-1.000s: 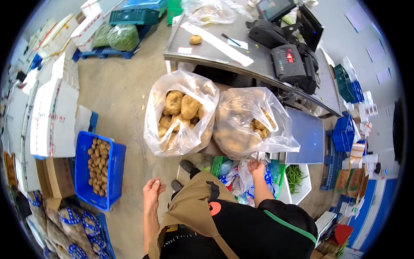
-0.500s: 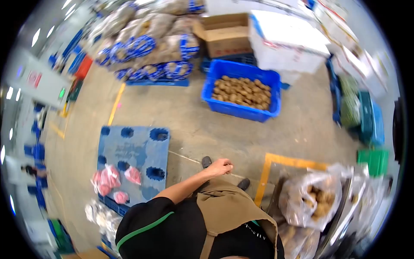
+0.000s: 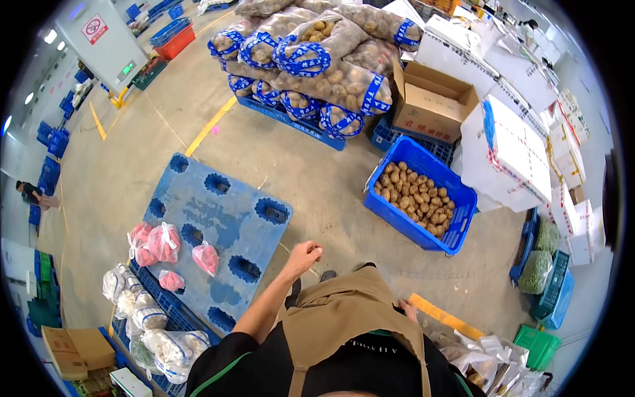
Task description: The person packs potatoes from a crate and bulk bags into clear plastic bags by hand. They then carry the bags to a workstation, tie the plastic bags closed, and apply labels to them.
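My left hand [image 3: 305, 257] hangs in front of my body, its fingers curled in with nothing seen in them. Only a bit of my right hand [image 3: 408, 310] shows past the edge of my brown apron [image 3: 350, 294]; its fingers are mostly hidden. Neither hand touches any goods that I can see. To the right ahead stands a blue bin [image 3: 413, 228] with many potatoes [image 3: 417, 197]. On the left lies a blue plastic pallet [image 3: 218, 221] bearing several clear bags of something pinkish red [image 3: 164, 243], nearest to my left hand.
Netted sacks of potatoes [image 3: 331, 83] are piled on a pallet ahead. Beside them stand an open carton [image 3: 433, 99] and white boxes [image 3: 509, 152]. White bags [image 3: 175, 351] lie at lower left, a green crate [image 3: 537, 346] at lower right. A person [image 3: 30, 193] is far left.
My view has turned left and lifted, so the blue bin appears lower and further right. The potato sacks are sharper. A bit of my right hand has come into view.
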A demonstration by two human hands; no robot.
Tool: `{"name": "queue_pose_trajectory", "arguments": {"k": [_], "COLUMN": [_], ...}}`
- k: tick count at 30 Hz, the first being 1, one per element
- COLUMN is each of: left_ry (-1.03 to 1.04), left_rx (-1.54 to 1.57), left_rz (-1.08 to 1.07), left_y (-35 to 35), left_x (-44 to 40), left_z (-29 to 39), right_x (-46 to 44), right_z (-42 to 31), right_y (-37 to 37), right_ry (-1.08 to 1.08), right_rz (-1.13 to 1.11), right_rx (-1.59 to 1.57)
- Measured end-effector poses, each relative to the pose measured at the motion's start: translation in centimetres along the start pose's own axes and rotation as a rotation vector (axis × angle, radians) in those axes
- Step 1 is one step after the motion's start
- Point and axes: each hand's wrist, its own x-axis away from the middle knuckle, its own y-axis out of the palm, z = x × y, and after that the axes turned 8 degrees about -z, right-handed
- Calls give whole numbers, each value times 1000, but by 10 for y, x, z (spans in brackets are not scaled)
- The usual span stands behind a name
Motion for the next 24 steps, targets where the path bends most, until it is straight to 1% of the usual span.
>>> {"name": "queue_pose_trajectory", "arguments": {"k": [2,4,7,9,11,14,16,17,18,20,21,22,23,24], "left_ry": [-21,-46,-66,-72,-80,-63,-43,-51,-34,8,42,32,33,34], "left_rx": [23,73,143,157,191,288,287,288,257,302,318,338,333,327], "left_rz": [43,82,123,159,221,337,389,410,399,412,423,420,412,403], "left_y": [-16,-30,-55,-78,-103,-146,-181,-196,-210,-228,-241,-252,-262,-273], "left_x": [-14,-32,-70,-104,-144,-206,-255,-275,-294,-327,-349,-368,-386,-407], "left_z": [-3,-4,14,29,41,79,97,103,125,152,167,175,184,196], "right_x": [-5,-28,-102,-162,-218,-302,-359,-380,-394,-392,-351,-390,-399,-401], "right_z": [-68,-118,-162,-186,-219,-288,-345,-373,-408,-511,-582,-596,-620,-645], "right_y": [35,54,58,58,57,75,101,112,128,192,236,239,258,277], "right_ry": [-18,-5,70,117,124,26,-353,-424,-495,-138,-141,-199,-237,-284], "right_rz": [-67,-101,-90,-65,-130,-256,-343,-345,-351,-130,-189,-248,-209,-222], "right_rx": [-15,19,109,98,129,633,689,625,563,257,266,244,263,218]}}
